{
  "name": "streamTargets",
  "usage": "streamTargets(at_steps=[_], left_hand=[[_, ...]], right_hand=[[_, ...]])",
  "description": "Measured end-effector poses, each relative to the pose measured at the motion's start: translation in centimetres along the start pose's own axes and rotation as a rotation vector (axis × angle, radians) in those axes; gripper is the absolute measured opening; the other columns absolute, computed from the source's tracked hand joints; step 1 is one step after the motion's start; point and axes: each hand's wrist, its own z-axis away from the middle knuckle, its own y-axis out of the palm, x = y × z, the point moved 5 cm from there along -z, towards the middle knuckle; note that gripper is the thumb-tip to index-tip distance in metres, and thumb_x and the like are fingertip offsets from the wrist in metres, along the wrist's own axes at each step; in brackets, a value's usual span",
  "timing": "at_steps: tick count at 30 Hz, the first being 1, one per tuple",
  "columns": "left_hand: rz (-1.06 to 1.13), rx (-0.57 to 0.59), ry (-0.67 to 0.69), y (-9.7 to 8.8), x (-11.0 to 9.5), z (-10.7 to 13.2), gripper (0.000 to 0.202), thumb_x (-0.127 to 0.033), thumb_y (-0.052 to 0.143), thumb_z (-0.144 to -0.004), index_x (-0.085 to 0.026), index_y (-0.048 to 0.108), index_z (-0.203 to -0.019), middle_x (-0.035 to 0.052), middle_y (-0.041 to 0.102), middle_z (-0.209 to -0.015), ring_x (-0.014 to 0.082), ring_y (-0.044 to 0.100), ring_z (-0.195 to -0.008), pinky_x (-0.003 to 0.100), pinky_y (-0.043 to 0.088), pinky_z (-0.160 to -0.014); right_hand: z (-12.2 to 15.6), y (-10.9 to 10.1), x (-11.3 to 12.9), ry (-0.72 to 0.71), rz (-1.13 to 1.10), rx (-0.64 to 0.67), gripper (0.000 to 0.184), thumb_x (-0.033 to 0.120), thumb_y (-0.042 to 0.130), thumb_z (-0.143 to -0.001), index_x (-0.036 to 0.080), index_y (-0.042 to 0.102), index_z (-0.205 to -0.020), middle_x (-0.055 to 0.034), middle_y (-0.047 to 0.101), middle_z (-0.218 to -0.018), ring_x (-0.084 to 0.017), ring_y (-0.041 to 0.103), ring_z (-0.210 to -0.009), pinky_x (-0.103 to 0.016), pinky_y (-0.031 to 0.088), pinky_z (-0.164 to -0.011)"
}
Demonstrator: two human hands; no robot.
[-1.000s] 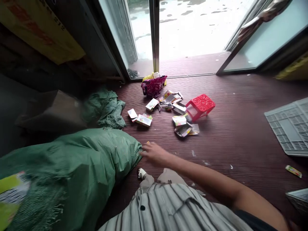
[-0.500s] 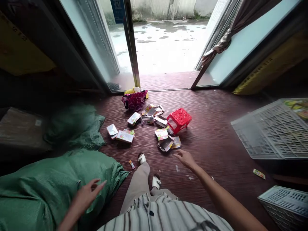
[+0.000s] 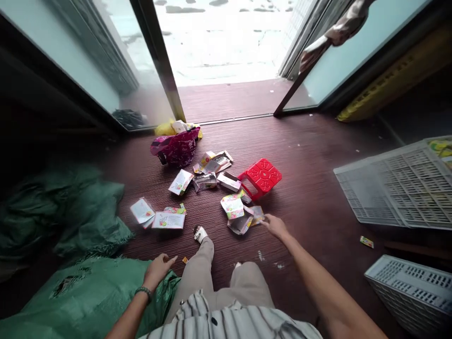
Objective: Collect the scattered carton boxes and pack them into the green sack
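Observation:
My right hand (image 3: 274,225) reaches forward over the dark red floor, fingers loosely spread, right beside a torn open carton (image 3: 242,223) and a flat wrapper (image 3: 257,214). It holds nothing. My left hand (image 3: 158,268) rests on the edge of a big green woven sack (image 3: 88,296), fingers curled loosely and empty, near a small orange sweet packet (image 3: 184,260). Several small colourful cartons (image 3: 168,219) lie scattered ahead. A red plastic stool (image 3: 262,175) lies tipped beside them.
A pink bag (image 3: 175,148) sits near the open doorway (image 3: 226,42). White plastic crates (image 3: 395,186) stand at the right, another crate (image 3: 413,292) at the lower right. More green sacking (image 3: 70,207) is piled at the left. A small packet (image 3: 366,242) lies near the crates.
I have stepped forward toward the cartons. My right hand moved from the sack's edge to the torn carton by the stool. My left hand came into view and settled on the sack.

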Motion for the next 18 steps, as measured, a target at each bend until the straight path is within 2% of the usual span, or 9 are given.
streamTargets(at_steps=[2,4,7,10,13,15,18], left_hand=[[-0.096,0.029,-0.014,-1.1,-3.0,-3.5,0.066,-0.065,0.042,-0.089,-0.011,0.062,-0.122,0.0221,0.073,-0.116,0.0415,0.067,-0.115,0.044,0.049,-0.096],[-0.170,0.058,0.008,-0.8,-6.5,-6.8,0.074,-0.064,0.043,-0.093,-0.006,0.056,-0.138,0.0250,0.069,-0.127,0.0419,0.064,-0.122,0.045,0.048,-0.098],[-0.224,0.043,0.092,0.9,-12.7,-10.8,0.080,-0.061,0.053,-0.094,-0.001,0.050,-0.148,0.0284,0.063,-0.136,0.0419,0.059,-0.128,0.044,0.046,-0.103],[-0.244,-0.039,0.174,3.6,-19.2,-14.1,0.080,-0.063,0.060,-0.092,-0.003,0.055,-0.144,0.0269,0.063,-0.133,0.0409,0.057,-0.129,0.043,0.044,-0.108],[-0.270,-0.074,0.240,8.7,-25.0,-17.2,0.087,-0.067,0.068,-0.087,-0.007,0.053,-0.149,0.0261,0.056,-0.146,0.0405,0.051,-0.136,0.046,0.042,-0.112],[-0.301,-0.047,0.264,13.7,-28.1,-19.5,0.100,-0.065,0.076,-0.082,-0.009,0.043,-0.158,0.0276,0.043,-0.159,0.0417,0.042,-0.146,0.049,0.039,-0.116],[-0.353,0.035,0.289,21.8,-31.4,-23.7,0.120,-0.059,0.086,-0.075,-0.010,0.026,-0.167,0.0292,0.020,-0.170,0.0440,0.023,-0.157,0.054,0.028,-0.124]], right_hand=[[-3.4,0.2,-0.4,0.045,0.058,0.035,0.036,0.032,0.055,-0.103,0.019,0.065,-0.135,-0.0127,0.072,-0.129,-0.024,0.069,-0.117,-0.031,0.050,-0.091],[-6.2,1.0,-1.1,0.056,0.137,0.076,0.036,0.028,0.053,-0.104,0.016,0.064,-0.135,-0.0155,0.069,-0.130,-0.025,0.066,-0.119,-0.032,0.049,-0.093],[-10.1,3.1,-2.4,0.019,0.273,0.144,0.030,0.019,0.056,-0.101,0.014,0.066,-0.128,-0.0173,0.067,-0.127,-0.026,0.063,-0.120,-0.033,0.047,-0.095],[-14.9,6.6,-3.8,-0.048,0.383,0.216,0.030,0.012,0.050,-0.100,0.011,0.067,-0.124,-0.0193,0.066,-0.126,-0.028,0.062,-0.121,-0.034,0.048,-0.094],[-20.4,11.4,-5.2,-0.137,0.444,0.268,0.036,0.008,0.042,-0.101,0.007,0.066,-0.127,-0.0211,0.065,-0.129,-0.028,0.061,-0.122,-0.035,0.048,-0.097],[-24.0,14.9,-6.4,-0.202,0.465,0.290,0.040,0.007,0.037,-0.101,0.006,0.064,-0.130,-0.0218,0.063,-0.132,-0.029,0.059,-0.124,-0.036,0.048,-0.101],[-28.7,19.8,-8.8,-0.279,0.482,0.312,0.046,0.007,0.032,-0.102,0.006,0.058,-0.140,-0.0223,0.056,-0.145,-0.030,0.053,-0.133,-0.038,0.045,-0.108]])
